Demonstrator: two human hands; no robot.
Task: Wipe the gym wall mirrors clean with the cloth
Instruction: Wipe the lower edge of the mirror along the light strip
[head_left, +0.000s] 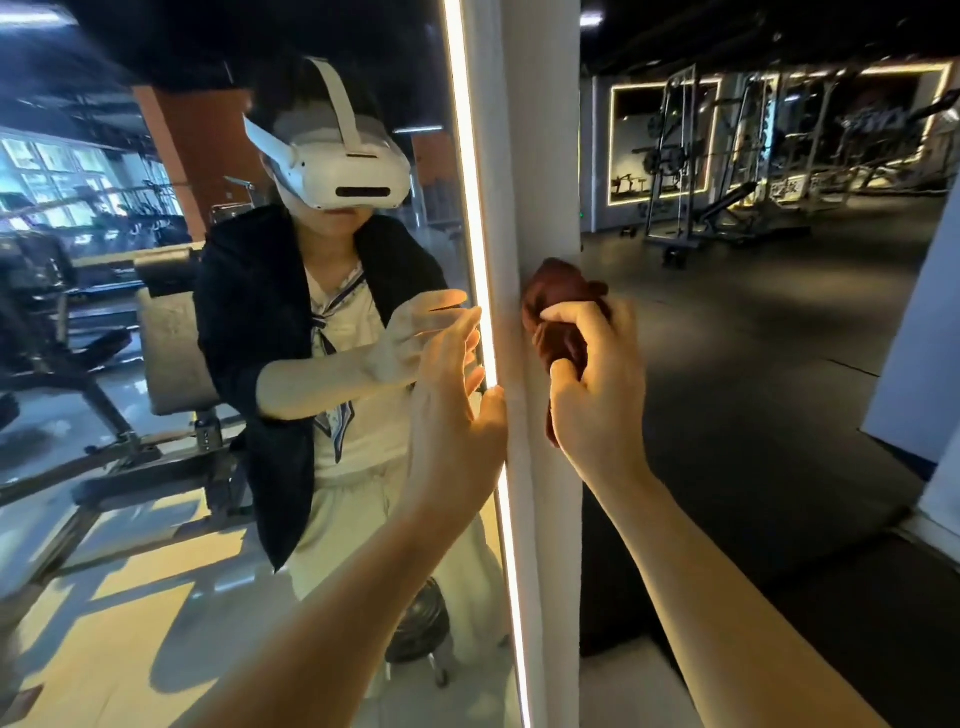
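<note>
On the left is the wall mirror (156, 364), its glass filling that side, with gym benches and my own figure reflected in it, and my left hand (457, 395) is flat against the glass near its right edge, fingers straight and spread, holding nothing, thumb close to the glowing light strip (480, 260) that runs down the mirror's border. Just right of the strip comes the pale frame (540, 156), a plain upright post. Further right, my right hand (597, 379) is bunched round the cloth (561, 291), a dark reddish wad pressed against the side of that frame, not on the glass at the moment. The cloth looks soft and light, limp enough to crumple into a ball, so I judge it best gripped as a fistful with a pad of it left proud of the fingers to meet the surface. Both arms reach forward and up from the near edge, bare, wrists roughly level, the two hands apart with the frame between them. Far right, the dim gym floor and racks (675, 166).
</note>
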